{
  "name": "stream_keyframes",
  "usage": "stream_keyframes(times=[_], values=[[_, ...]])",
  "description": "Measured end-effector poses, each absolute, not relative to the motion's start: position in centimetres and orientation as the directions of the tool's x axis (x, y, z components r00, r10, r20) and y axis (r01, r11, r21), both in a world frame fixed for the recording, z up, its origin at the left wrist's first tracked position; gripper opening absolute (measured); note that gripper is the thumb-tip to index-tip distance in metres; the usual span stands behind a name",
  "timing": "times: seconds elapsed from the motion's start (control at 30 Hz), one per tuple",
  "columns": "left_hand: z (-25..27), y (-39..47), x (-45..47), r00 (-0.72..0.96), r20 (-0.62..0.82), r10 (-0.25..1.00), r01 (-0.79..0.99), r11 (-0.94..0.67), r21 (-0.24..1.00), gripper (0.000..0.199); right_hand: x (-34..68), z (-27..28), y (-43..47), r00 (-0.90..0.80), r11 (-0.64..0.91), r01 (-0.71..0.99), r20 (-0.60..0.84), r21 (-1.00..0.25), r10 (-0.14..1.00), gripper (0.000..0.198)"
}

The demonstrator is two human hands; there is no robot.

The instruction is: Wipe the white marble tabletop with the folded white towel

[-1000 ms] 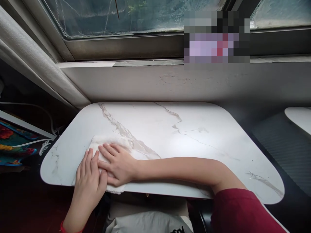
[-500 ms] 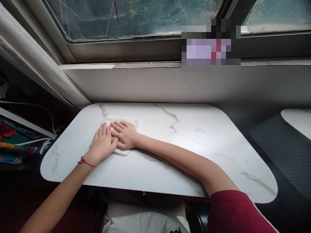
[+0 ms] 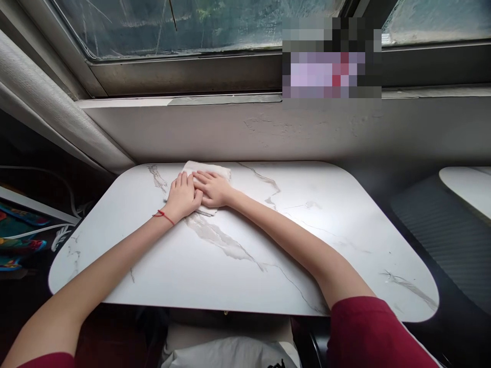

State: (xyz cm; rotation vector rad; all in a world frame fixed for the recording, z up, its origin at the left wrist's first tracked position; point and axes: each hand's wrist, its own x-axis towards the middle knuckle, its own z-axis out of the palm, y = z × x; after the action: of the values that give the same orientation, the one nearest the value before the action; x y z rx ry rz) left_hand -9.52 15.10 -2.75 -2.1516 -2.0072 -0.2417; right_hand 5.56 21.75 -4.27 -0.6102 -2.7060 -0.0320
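Plainly, ten digits belong to two hands lying side by side: the left hand [image 3: 183,195] has its fingers straight and close together, the right hand [image 3: 213,189] has its own a little spread, and both are laid flat without closing on anything. Under them is one white cloth [image 3: 207,166], at the far edge of the white marbled table [image 3: 172,276], left of its middle. One red bracelet [image 3: 164,216] circles the left wrist; two dark red sleeves, right [image 3: 372,327] and left [image 3: 49,360], end the bare arms. A second tabletop [image 3: 470,189] shows at the right. One second ago, hands and cloth were by the near edge; they have slid to the far one, and the left sleeve has come into view.
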Motion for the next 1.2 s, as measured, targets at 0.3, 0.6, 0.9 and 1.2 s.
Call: stream_keyframes(times=[0.3,0.6,0.9,1.2], values=[[-3.5,20.3,-5.8,0.089,0.33,0.94,0.991,-0.115,0.061,0.061,9.6,-4.3,26.4,-0.819,0.887,0.451,0.348,-0.102,0.456,0.059],[-3.5,20.1,-6.9,0.167,0.345,0.924,0.961,-0.231,0.154,0.053,9.3,-5.0,26.5,-0.794,0.865,0.492,0.357,-0.101,0.493,0.062],[-0.6,20.6,-8.4,0.338,0.309,0.889,0.935,-0.354,-0.007,0.035,9.3,-4.9,25.7,-0.782,0.859,0.486,0.359,-0.162,0.51,0.062],[2.3,20.4,-10.5,0.577,0.17,0.799,0.816,-0.569,-0.1,0.026,8.6,-4.5,20.7,-0.742,0.823,0.51,0.356,-0.252,0.568,0.057]])
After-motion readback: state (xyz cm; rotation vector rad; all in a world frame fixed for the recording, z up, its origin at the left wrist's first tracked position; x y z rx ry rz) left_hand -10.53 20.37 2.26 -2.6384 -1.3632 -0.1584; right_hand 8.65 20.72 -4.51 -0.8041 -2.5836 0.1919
